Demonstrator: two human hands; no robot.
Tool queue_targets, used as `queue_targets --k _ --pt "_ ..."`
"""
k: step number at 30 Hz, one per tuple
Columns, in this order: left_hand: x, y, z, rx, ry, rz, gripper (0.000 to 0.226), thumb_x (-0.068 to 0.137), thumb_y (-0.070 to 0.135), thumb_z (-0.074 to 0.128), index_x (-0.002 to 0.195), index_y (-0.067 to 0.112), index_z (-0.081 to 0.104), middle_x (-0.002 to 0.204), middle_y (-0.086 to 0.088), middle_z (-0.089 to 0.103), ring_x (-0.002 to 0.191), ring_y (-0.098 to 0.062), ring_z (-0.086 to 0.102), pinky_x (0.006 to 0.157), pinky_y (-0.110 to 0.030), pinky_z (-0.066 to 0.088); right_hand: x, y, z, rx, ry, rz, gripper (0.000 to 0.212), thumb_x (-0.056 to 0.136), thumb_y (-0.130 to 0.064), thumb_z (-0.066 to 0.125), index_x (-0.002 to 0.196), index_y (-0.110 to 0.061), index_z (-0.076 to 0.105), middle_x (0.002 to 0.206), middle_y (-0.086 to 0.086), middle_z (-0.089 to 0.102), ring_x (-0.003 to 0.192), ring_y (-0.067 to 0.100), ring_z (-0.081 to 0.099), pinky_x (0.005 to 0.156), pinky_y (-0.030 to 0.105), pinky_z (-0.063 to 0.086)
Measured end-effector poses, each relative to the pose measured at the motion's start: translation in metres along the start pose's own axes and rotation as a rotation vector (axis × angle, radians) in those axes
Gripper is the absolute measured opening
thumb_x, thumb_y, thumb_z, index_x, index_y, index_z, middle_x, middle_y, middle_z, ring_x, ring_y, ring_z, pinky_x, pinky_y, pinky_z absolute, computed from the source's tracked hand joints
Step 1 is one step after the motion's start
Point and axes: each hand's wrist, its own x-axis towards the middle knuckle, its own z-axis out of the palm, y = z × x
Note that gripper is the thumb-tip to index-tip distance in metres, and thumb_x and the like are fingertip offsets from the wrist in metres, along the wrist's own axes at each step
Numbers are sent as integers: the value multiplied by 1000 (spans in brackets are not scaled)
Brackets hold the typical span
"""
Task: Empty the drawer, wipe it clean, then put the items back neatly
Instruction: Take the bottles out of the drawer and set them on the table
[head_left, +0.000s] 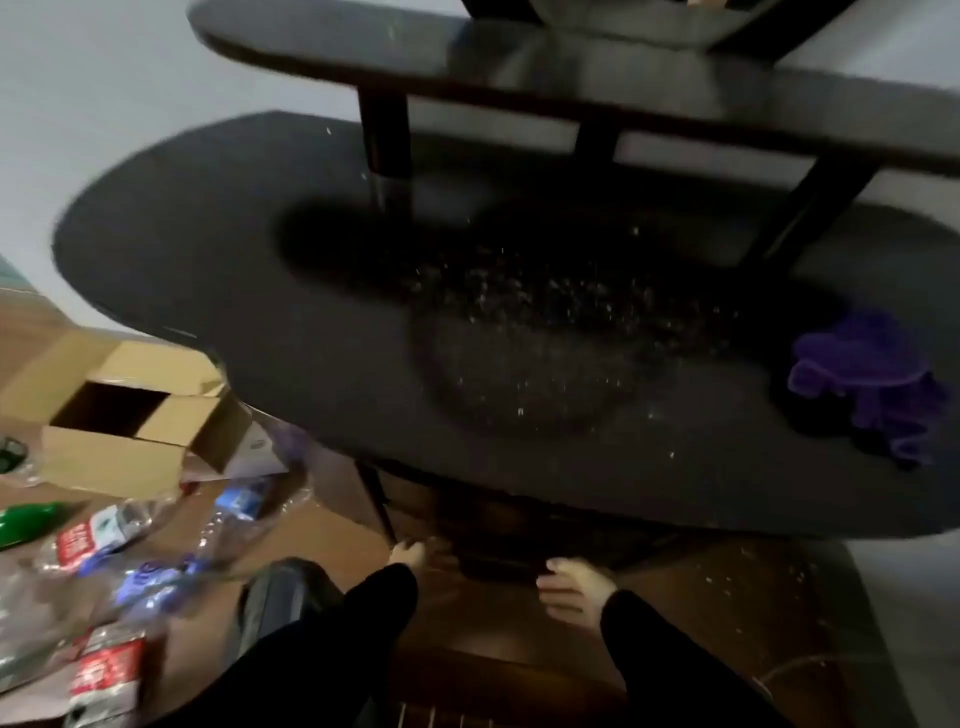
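Left hand (410, 552) fingers curl onto the dark drawer (498, 551) front under the black tabletop (260, 291), right hand (574, 584) fingers spread flat against the same front, but blur means can't tell if either actually grips. Both sleeves are black. Purple cloth (867, 379) sits bunched on the tabletop's right end, white specks mid-top; open cardboard box (130, 415) and crushed plastic bottles (104, 530) on the floor left

We're seeing an open cardboard box (124, 421) sitting on the floor w/ crushed plastic bottles (98, 535) lying near it, and a green bottle (26, 522) lying at left edge.
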Motion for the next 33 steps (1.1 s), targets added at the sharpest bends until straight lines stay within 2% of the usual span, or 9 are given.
queue_targets --k 4,7,11,14,16,20,23,28,33 --pt "65 -4 10 -56 -122 5 26 103 29 46 123 13 49 105 -17 63 92 -38 65 65 -46 53 52 -4 13 368 5 -61 25 106 -17 47 123 0 51 116 23 63 105 37 61 79 43 54" --pt "93 -23 11 -184 -232 49 32 98 33 51 127 19 46 117 -17 64 99 -38 69 69 -45 58 70 6 16 529 -32 -72 29 104 -16 50 125 4 50 115 27 62 102 38 63 88 45 51" --pt "104 -23 3 -378 -366 32 52 94 34 50 138 8 41 135 -18 56 101 -34 68 69 -43 55 76 11 23 728 3 -146 35 99 -8 54 132 -2 44 124 27 56 118 39 58 96 45 50" --pt "89 -24 5 -422 -343 29 49 93 26 52 135 4 44 136 -20 55 103 -37 65 71 -44 53 72 15 23 906 8 -212 50 98 -7 52 146 -5 38 143 25 44 118 39 53 99 45 48" --pt "81 -25 11 -409 -299 59 39 94 19 49 130 4 47 132 -19 56 99 -37 64 70 -42 53 71 19 29 904 -3 -231 59 98 -9 51 153 -4 31 145 23 44 119 37 54 97 43 49" --pt "68 -22 18 -351 -206 93 35 93 11 49 126 2 48 120 -18 58 88 -33 60 65 -38 50 65 29 32 813 2 -268 57 98 -14 54 151 -5 35 130 21 53 112 34 60 88 40 52" --pt "64 -32 10 -267 -135 95 31 90 11 50 121 3 51 115 -16 59 78 -28 58 56 -34 49 58 41 27 759 -6 -230 40 97 -13 52 136 -7 43 117 21 58 99 32 64 74 37 53" --pt "41 -75 -20 -142 -76 29 29 96 15 45 122 4 52 102 -13 59 65 -26 53 50 -31 43 42 92 17 664 -21 -143 16 101 -10 44 106 2 54 111 20 57 93 31 64 69 33 51" --pt "-18 -106 -49 74 -104 -51 25 100 21 43 109 -1 51 98 -20 66 73 -31 59 61 -35 45 5 142 8 497 -26 -74 29 102 -12 47 126 3 53 123 22 64 96 33 65 72 36 52"
